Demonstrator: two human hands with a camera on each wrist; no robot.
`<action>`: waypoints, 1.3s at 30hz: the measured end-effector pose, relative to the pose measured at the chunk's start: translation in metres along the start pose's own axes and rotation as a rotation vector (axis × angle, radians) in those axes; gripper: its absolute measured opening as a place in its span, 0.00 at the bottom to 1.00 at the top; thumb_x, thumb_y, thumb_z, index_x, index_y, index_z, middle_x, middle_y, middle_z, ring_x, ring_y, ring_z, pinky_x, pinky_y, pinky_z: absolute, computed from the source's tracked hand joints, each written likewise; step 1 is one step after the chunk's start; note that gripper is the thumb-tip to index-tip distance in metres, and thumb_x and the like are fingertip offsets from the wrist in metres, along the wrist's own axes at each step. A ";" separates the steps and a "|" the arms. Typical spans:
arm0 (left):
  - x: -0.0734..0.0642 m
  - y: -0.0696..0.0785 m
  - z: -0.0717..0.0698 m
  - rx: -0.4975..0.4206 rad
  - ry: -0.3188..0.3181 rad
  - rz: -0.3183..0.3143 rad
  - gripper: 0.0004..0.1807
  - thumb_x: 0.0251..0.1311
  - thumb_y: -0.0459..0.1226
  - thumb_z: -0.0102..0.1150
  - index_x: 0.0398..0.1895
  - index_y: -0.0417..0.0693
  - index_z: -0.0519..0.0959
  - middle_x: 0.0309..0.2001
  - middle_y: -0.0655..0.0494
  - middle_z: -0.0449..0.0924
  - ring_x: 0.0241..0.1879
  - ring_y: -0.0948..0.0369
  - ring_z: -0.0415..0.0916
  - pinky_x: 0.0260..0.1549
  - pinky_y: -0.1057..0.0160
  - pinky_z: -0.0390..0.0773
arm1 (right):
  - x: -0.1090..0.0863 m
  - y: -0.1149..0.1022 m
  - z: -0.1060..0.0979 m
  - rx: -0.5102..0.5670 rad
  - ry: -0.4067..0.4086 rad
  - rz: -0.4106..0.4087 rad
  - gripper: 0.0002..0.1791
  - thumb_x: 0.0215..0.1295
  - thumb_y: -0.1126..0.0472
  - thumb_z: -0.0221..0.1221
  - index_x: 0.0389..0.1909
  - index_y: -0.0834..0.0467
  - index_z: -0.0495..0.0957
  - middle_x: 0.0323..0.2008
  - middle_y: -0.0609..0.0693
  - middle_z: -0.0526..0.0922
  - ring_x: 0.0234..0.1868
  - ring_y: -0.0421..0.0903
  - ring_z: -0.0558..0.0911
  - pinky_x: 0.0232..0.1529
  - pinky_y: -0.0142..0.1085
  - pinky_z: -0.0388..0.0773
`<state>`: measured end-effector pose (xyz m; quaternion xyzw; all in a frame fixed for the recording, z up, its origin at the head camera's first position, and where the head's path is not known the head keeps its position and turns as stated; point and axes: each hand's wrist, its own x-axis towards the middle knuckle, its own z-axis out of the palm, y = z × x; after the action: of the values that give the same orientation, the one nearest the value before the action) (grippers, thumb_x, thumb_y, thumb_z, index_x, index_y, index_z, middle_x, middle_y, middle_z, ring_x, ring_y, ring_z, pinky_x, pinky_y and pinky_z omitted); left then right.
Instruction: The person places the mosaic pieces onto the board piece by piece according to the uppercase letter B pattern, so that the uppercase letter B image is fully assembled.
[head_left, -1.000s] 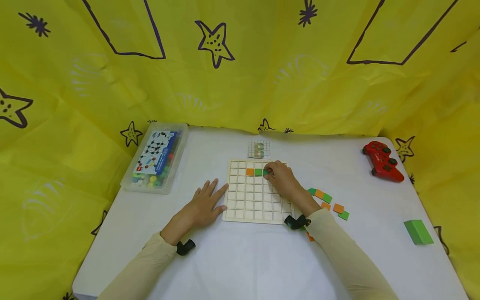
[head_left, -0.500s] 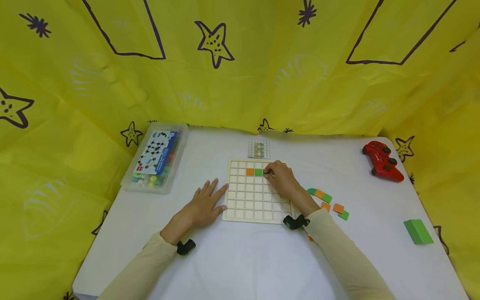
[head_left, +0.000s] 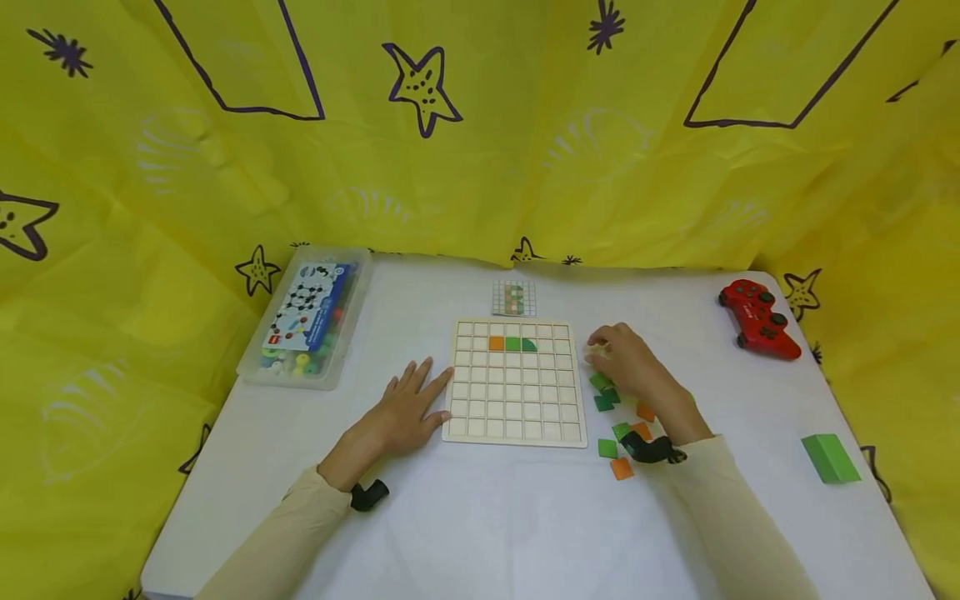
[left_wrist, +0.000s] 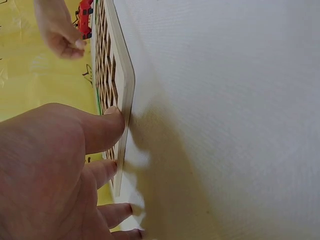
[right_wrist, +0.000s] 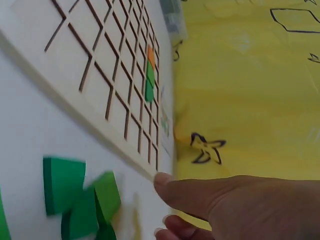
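A pale wooden grid board (head_left: pixel 513 408) lies mid-table. One row holds an orange tile (head_left: pixel 497 343), a light green tile (head_left: pixel 513 343) and a dark green rounded tile (head_left: pixel 528 345), side by side. My left hand (head_left: pixel 405 414) rests with fingers spread, thumb and index finger touching the board's left edge. Beyond the board's right edge, my right hand (head_left: pixel 632 363) hovers above loose tiles, its fingers loosely bent and nothing visible between them. Below it lie dark green tiles (right_wrist: pixel 64 185) and a light green tile (right_wrist: pixel 107 196); the hand and wrist hide part of the pile.
A small printed pattern card (head_left: pixel 514 297) lies behind the board. At the left stands a clear plastic box (head_left: pixel 303 317) of coloured parts. A red game controller (head_left: pixel 759 320) and a green block (head_left: pixel 830 458) are on the right. A yellow curtain (head_left: pixel 480 183) surrounds the table.
My right hand has let go of the dark green rounded tile, which lies in the grid beside the light green one. It has moved right to the loose tiles. The left hand has stayed put.
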<state>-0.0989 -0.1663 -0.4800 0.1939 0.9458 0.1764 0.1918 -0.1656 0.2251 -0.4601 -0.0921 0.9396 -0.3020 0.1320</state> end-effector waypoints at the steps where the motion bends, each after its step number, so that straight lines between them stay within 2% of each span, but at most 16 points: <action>1: 0.000 0.000 0.000 0.002 -0.003 -0.001 0.39 0.81 0.53 0.48 0.87 0.55 0.50 0.85 0.36 0.39 0.84 0.34 0.35 0.77 0.29 0.45 | -0.006 0.006 -0.006 -0.005 -0.012 0.028 0.19 0.78 0.59 0.60 0.62 0.66 0.76 0.59 0.68 0.74 0.59 0.65 0.76 0.61 0.60 0.76; 6: 0.001 0.000 0.002 0.013 -0.009 -0.009 0.39 0.81 0.54 0.47 0.87 0.56 0.49 0.86 0.38 0.38 0.84 0.36 0.34 0.78 0.30 0.44 | -0.035 0.033 -0.029 -0.042 -0.089 0.131 0.23 0.75 0.57 0.64 0.61 0.68 0.75 0.54 0.69 0.74 0.51 0.63 0.76 0.53 0.57 0.78; 10: 0.001 -0.001 0.003 0.009 -0.002 -0.010 0.38 0.81 0.53 0.48 0.87 0.56 0.49 0.86 0.37 0.38 0.84 0.35 0.34 0.78 0.29 0.44 | -0.050 0.049 -0.034 -0.044 -0.127 0.133 0.21 0.72 0.59 0.66 0.57 0.70 0.76 0.48 0.67 0.76 0.47 0.60 0.76 0.50 0.54 0.77; 15: 0.001 -0.001 0.002 0.005 0.003 -0.008 0.39 0.81 0.53 0.48 0.87 0.56 0.50 0.86 0.37 0.38 0.84 0.35 0.34 0.78 0.29 0.44 | -0.057 0.057 -0.025 -0.039 -0.064 0.101 0.15 0.73 0.65 0.64 0.54 0.70 0.78 0.44 0.64 0.77 0.44 0.57 0.76 0.48 0.50 0.77; 19: 0.001 -0.001 0.003 0.005 0.004 -0.004 0.38 0.81 0.54 0.47 0.87 0.56 0.50 0.86 0.37 0.38 0.84 0.35 0.34 0.78 0.29 0.44 | -0.061 0.059 -0.019 -0.035 0.002 0.120 0.19 0.74 0.64 0.63 0.59 0.71 0.76 0.50 0.70 0.76 0.50 0.64 0.77 0.53 0.58 0.78; 23: 0.001 -0.001 0.003 0.000 0.004 -0.005 0.38 0.81 0.53 0.48 0.87 0.55 0.50 0.86 0.37 0.38 0.84 0.35 0.34 0.77 0.29 0.44 | -0.065 0.062 -0.020 -0.033 0.015 0.158 0.23 0.73 0.63 0.64 0.61 0.73 0.73 0.54 0.74 0.74 0.55 0.69 0.75 0.58 0.65 0.75; 28: 0.001 -0.001 0.003 0.010 0.003 -0.009 0.38 0.81 0.53 0.47 0.87 0.55 0.50 0.86 0.37 0.38 0.84 0.35 0.34 0.78 0.29 0.44 | -0.063 0.072 -0.019 -0.015 0.048 0.119 0.19 0.76 0.66 0.59 0.62 0.73 0.74 0.54 0.72 0.73 0.54 0.67 0.75 0.60 0.64 0.74; 32: 0.000 0.000 0.002 0.003 0.009 0.000 0.38 0.81 0.53 0.47 0.87 0.55 0.50 0.86 0.37 0.38 0.84 0.35 0.34 0.77 0.29 0.44 | -0.056 0.079 -0.017 0.009 0.087 0.078 0.19 0.77 0.66 0.58 0.63 0.72 0.74 0.57 0.72 0.73 0.56 0.67 0.75 0.61 0.64 0.74; 39: 0.000 0.000 0.002 0.006 0.011 0.006 0.38 0.81 0.53 0.48 0.87 0.55 0.50 0.85 0.36 0.39 0.84 0.34 0.35 0.77 0.28 0.44 | -0.042 0.080 -0.013 0.050 0.105 0.059 0.19 0.80 0.64 0.57 0.64 0.71 0.74 0.56 0.71 0.73 0.56 0.65 0.76 0.62 0.62 0.75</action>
<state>-0.0978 -0.1654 -0.4816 0.1964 0.9467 0.1752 0.1857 -0.1368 0.3068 -0.4895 -0.0452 0.9397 -0.3258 0.0936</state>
